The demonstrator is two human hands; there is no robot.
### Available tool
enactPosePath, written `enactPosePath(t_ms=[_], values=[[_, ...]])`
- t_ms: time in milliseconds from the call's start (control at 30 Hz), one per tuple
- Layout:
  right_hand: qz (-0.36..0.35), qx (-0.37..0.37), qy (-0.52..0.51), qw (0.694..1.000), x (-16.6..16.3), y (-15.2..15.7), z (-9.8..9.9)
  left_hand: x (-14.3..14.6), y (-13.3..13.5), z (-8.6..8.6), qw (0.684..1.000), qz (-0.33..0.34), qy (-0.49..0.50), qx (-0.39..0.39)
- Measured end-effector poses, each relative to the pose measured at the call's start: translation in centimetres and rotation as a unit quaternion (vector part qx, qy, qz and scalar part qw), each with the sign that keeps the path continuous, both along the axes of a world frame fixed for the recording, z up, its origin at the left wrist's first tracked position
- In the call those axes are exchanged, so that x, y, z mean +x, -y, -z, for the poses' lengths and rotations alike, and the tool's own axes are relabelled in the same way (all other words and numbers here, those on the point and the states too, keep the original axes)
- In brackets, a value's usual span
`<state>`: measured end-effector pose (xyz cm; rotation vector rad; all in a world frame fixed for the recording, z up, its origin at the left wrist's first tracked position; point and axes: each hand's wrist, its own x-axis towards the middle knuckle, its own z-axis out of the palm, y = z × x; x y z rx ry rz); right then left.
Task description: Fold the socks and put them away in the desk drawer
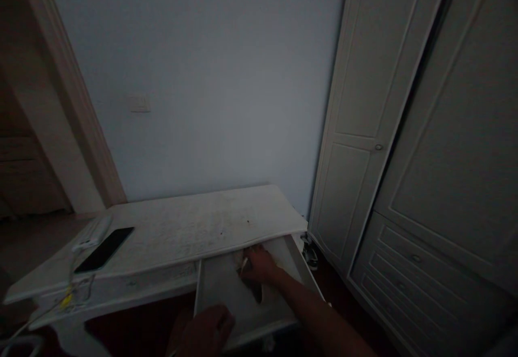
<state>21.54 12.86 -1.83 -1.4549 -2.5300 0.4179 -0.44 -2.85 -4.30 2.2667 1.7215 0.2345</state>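
Note:
A shallow white drawer [218, 287] is pulled out from under the white tabletop [190, 222]. My right hand [259, 264] reaches into it near the back, fingers closed around a small pale item whose kind the dim light does not show. Below that hand lies a dark shape with a light edge, partly covered by my arm and unclear. My left hand [206, 330] is at the drawer's front left corner, its fingers curled over the edge and their tips hidden.
Left on the tabletop lies a dark phone [104, 250] beside a white power strip [92, 233] with cables. A pale wardrobe [356, 103] stands to the right, with drawers [404, 276] low down. Shoes [309, 254] sit on the floor between. A wall switch [140, 103] is above.

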Motion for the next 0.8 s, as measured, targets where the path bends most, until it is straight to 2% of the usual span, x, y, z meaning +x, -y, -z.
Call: enactPosePath(t_ms=[100,200,267,333,400,500,600,733,800], values=[[-0.125,-0.04,-0.02,0.991,-1.7,1.4,0.3,0.0,-1.9,-0.3,0.999,-0.032,0.023,0.021],[-0.207,-0.098,-0.102,0.968,-0.5,3.4,0.5,0.5,-4.1,-0.5,0.999,0.032,0.013,0.01],[-0.19,-0.112,-0.172,0.96,1.8,5.0,0.6,1.3,-5.5,-0.8,0.996,0.077,0.002,-0.034],[-0.14,-0.102,-0.195,0.965,4.7,6.8,0.8,2.7,-6.9,-1.2,0.992,0.098,-0.021,-0.077],[-0.09,-0.077,-0.163,0.979,7.4,8.7,0.8,4.2,-8.1,-1.5,0.988,0.104,-0.052,-0.098],[-0.05,-0.032,-0.109,0.992,10.0,11.3,1.0,6.9,-9.7,-1.7,0.985,0.12,-0.086,-0.087],[-0.031,0.004,-0.078,0.996,10.1,12.8,1.7,10.4,-11.0,-1.7,0.984,0.158,-0.071,-0.044],[-0.025,0.005,-0.02,0.999,8.8,13.2,3.4,15.6,-12.9,-1.1,0.97,0.238,-0.047,-0.006],[-0.026,0.004,-0.01,1.0,8.4,13.1,4.0,17.2,-14.1,-1.0,0.971,0.236,-0.026,0.016]])
